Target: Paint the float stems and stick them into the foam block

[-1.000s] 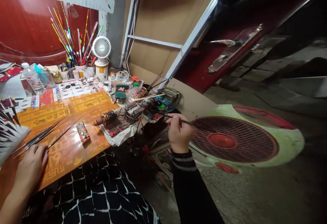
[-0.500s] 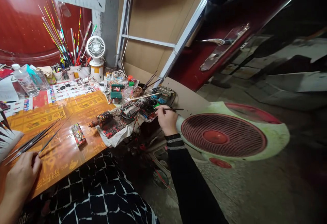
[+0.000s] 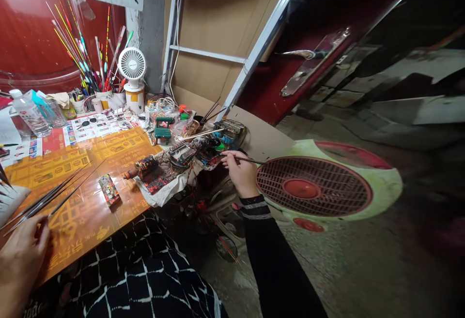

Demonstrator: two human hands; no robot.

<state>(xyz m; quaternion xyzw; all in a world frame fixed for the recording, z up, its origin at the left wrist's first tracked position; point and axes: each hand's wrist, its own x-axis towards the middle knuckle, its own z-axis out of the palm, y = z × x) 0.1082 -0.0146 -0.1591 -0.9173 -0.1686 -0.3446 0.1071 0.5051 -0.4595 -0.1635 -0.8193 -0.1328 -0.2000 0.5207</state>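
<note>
My right hand [image 3: 241, 173] is closed in a pinch round a slim dark paintbrush [image 3: 250, 159]. The brush's left tip is over a cluttered, paint-stained board [image 3: 158, 182], beside a small green spot of paint or a cap [image 3: 220, 147]. At lower left, my left hand [image 3: 27, 248] rests at the orange sheet's edge, its thumb and fingers closed on a thin dark fishing float [image 3: 69, 197] that points up and right. More slender dark floats [image 3: 51, 194] lie just beyond it. A paint-speckled block [image 3: 108, 189] lies on the orange sheet [image 3: 82, 231].
A motor-like cylinder [image 3: 145, 167] sits on the board. Behind stand a white fan [image 3: 132, 64], pots of colourful fishing floats [image 3: 104, 99] and a water bottle [image 3: 31, 114]. A large green-and-red floor fan [image 3: 385, 187] stands by my right arm. A red door [image 3: 261, 90] is beyond.
My right hand has turned a little and shifted slightly right, with the brush now slanting down to the right. The left hand stays on the float. The whole view has moved slightly.
</note>
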